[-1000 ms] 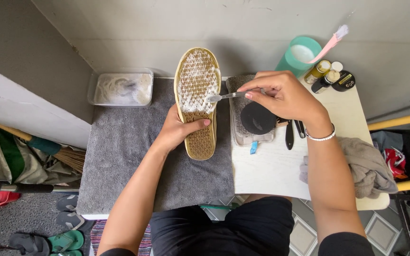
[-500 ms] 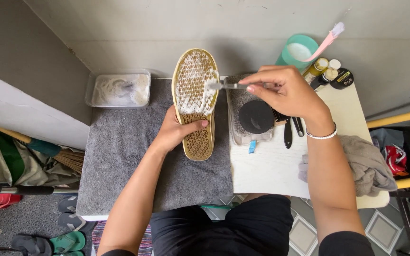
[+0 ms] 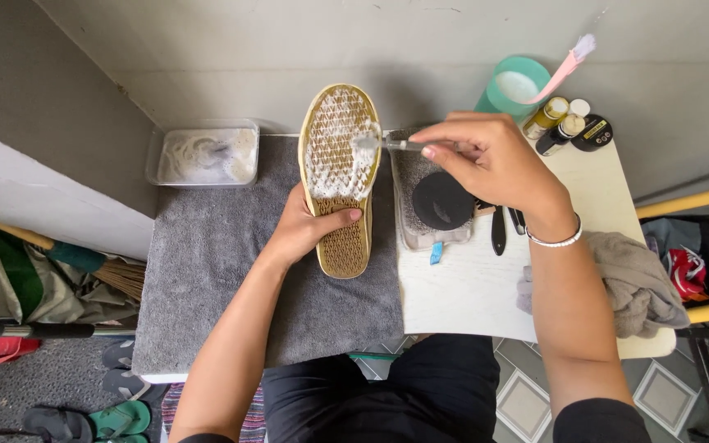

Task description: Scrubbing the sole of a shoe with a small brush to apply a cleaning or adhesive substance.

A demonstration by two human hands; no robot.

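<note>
Gripping the shoe (image 3: 338,176) at its waist, the left hand (image 3: 305,226) holds it sole-up over the grey towel (image 3: 207,279) on the table (image 3: 469,287), thumb laid across the tread. The right hand (image 3: 494,160) pinches a small brush (image 3: 379,143) between thumb and fingertips, its head touching the foamy right edge of the sole near the toe. Against the earlier frames, the brush sits at much the same spot on the sole's edge as half a second ago, a little higher than a second ago, when it lay nearer the middle of the tread; the left hand's grip has not shifted, and white foam still covers the front half of the sole. A tray of soapy water (image 3: 203,156) stands at the towel's far left corner, a round black lid (image 3: 443,201) lies just beside the shoe under the right hand, and a teal cup (image 3: 514,86) with small bottles (image 3: 555,123) stands beyond.
</note>
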